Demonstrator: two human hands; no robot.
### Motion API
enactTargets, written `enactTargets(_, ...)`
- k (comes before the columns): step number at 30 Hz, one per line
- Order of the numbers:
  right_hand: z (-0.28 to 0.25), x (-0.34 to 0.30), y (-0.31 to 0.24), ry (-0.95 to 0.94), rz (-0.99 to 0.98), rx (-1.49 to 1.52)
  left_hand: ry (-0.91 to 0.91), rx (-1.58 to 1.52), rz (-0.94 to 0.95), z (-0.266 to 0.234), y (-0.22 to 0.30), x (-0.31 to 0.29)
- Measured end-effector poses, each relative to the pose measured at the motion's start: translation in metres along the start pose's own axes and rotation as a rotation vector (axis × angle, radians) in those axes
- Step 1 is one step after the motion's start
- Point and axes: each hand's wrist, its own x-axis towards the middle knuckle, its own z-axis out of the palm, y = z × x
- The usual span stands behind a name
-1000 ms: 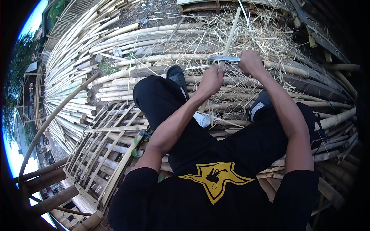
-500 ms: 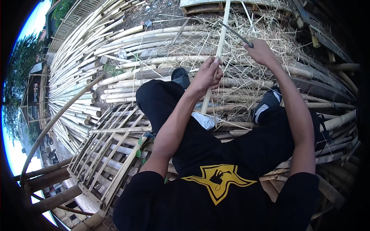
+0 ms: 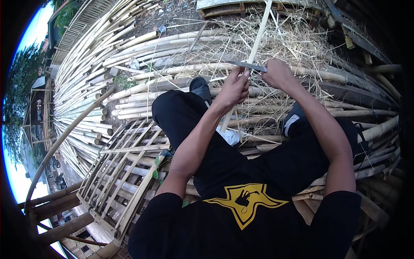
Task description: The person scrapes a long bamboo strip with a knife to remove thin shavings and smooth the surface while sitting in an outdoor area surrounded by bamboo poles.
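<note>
A long pale bamboo strip (image 3: 260, 36) slants from beside my legs up to the far edge of the view. My left hand (image 3: 235, 88) is closed around it in front of my knees. In my right hand (image 3: 278, 73) is a knife (image 3: 249, 65), gripped by its handle, which my fingers hide. Its blade lies across the strip just beyond my left fingers, pointing left. Whether the edge bites into the bamboo I cannot tell. The strip's lower end shows below my left hand, near a white cloth or bag (image 3: 230, 137).
Thin shavings (image 3: 297, 39) litter the bamboo poles (image 3: 181, 43) ahead and to the right. A slatted bamboo rack (image 3: 125, 172) stands at my left, with a curved pole (image 3: 64, 131) beyond it. A wooden pallet (image 3: 228, 9) lies at the far side. My shoes rest among the poles.
My right hand has drawn nearer and left, bringing the knife blade from beside the strip's far part to across it by my left hand. The strip's far end has tilted right.
</note>
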Motion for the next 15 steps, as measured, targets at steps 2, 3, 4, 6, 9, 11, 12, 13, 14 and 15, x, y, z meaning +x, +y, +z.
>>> enactTargets(2, 0.001, 0.005, 0.005, 0.014, -0.005, -0.025, 0.02, 0.021, 0.005, 0.002, -0.004, -0.003)
enactTargets(3, 0.001, 0.013, 0.015, 0.012, 0.082, -0.046, 0.02, 0.021, -0.043, 0.004, -0.005, -0.003)
enactTargets(4, 0.0, 0.026, 0.026, 0.014, 0.159, -0.061, 0.03, 0.03, -0.086, 0.003, -0.004, -0.005)
enactTargets(6, -0.014, 0.057, 0.1, 0.153, 0.386, -0.019, -0.073, 0.024, -0.115, 0.004, -0.006, -0.015)
enactTargets(9, -0.052, 0.056, 0.158, 0.462, 0.428, -0.088, -0.104, 0.034, -0.073, -0.008, -0.002, -0.021)
enactTargets(11, -0.057, 0.063, 0.156, 0.388, 0.419, 0.148, -0.062, 0.039, -0.045, -0.011, 0.004, -0.012)
enactTargets(12, -0.059, 0.059, 0.129, 0.292, 0.402, 0.368, -0.01, 0.026, -0.022, -0.014, 0.003, -0.009)
enactTargets(13, -0.053, 0.055, 0.11, 0.224, 0.317, 0.607, 0.0, 0.037, -0.025, -0.015, 0.002, -0.004)
enactTargets(14, -0.044, 0.051, 0.092, 0.153, 0.232, 0.849, -0.002, 0.026, -0.03, -0.012, 0.0, -0.001)
enactTargets(15, -0.043, 0.039, 0.067, 0.071, 0.252, 0.87, -0.015, 0.066, -0.018, -0.007, 0.0, 0.0)
